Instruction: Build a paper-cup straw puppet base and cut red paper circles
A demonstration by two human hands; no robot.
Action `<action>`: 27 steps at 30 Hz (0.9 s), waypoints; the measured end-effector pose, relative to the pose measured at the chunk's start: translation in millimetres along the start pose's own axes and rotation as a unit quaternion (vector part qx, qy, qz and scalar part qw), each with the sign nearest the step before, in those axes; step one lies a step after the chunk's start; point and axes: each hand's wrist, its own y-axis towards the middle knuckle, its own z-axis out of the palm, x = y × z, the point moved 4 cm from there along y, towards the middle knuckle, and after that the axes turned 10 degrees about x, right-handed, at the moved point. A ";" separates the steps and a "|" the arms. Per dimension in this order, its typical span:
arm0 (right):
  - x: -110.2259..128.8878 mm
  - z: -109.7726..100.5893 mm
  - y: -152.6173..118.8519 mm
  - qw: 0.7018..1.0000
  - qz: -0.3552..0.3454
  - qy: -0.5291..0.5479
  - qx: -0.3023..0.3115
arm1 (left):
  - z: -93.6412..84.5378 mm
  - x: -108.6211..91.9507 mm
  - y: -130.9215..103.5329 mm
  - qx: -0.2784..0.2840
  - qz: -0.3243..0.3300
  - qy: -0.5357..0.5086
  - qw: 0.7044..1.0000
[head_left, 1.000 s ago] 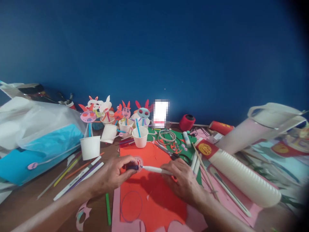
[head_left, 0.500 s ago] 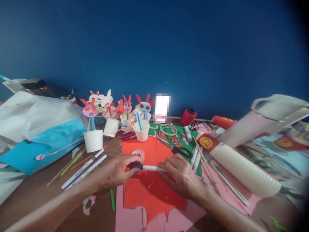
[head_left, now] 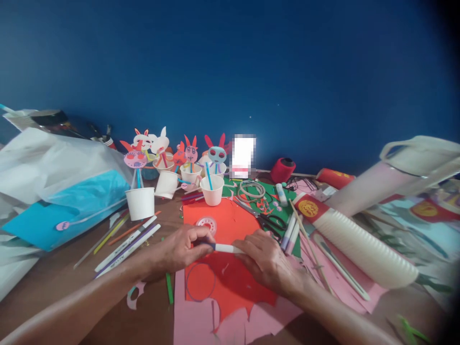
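Note:
Between my two hands lies a white marker [head_left: 226, 248] with a dark blue cap, held level above a red paper sheet [head_left: 230, 215]. My left hand [head_left: 189, 247] pinches the capped end, and my right hand [head_left: 268, 261] is closed round the other end of the barrel. A drawn circle [head_left: 200, 282] shows on the red sheet below my left hand. The sheet's near edge has curved cut-outs and rests on pink paper [head_left: 194, 321]. Just beyond my left hand is a tape roll [head_left: 206, 225]. Black-handled scissors [head_left: 271, 223] lie beyond my right hand.
Paper cups [head_left: 140, 203] with animal-face sticks stand at the back left. More markers [head_left: 125, 249] lie left of my hands, near a plastic bag [head_left: 72, 182]. A stack of white cups [head_left: 362, 249] and a pitcher [head_left: 373, 177] are on the right. A blue wall rises behind.
The view has shifted slightly, so the table items sit a little higher and further right. Both hands keep their hold on the marker.

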 end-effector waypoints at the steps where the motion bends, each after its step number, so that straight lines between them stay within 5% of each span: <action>1: -0.2 2.9 -0.6 1.000 0.002 0.005 -0.005 | 0.2 -0.3 0.5 0.003 -0.002 -0.006 1.000; 6: -6.8 16.5 0.3 0.999 0.032 0.032 0.001 | -5.2 2.3 8.8 0.034 0.016 -0.024 0.999; 9: -18.2 15.7 3.5 0.998 0.054 0.032 0.012 | -17.2 3.9 13.2 0.005 0.043 0.022 0.999; 14: -49.5 -6.8 2.5 0.991 0.132 -0.021 -0.011 | -42.0 15.2 5.0 -0.126 0.041 0.059 0.989; 21: -87.3 -40.5 -13.6 0.962 0.242 -0.111 0.054 | -39.4 27.2 2.0 -0.106 0.023 0.129 0.986; 27: -107.2 -62.8 -28.9 0.898 0.389 -0.167 0.121 | -42.6 25.8 1.8 -0.106 -0.013 0.153 0.982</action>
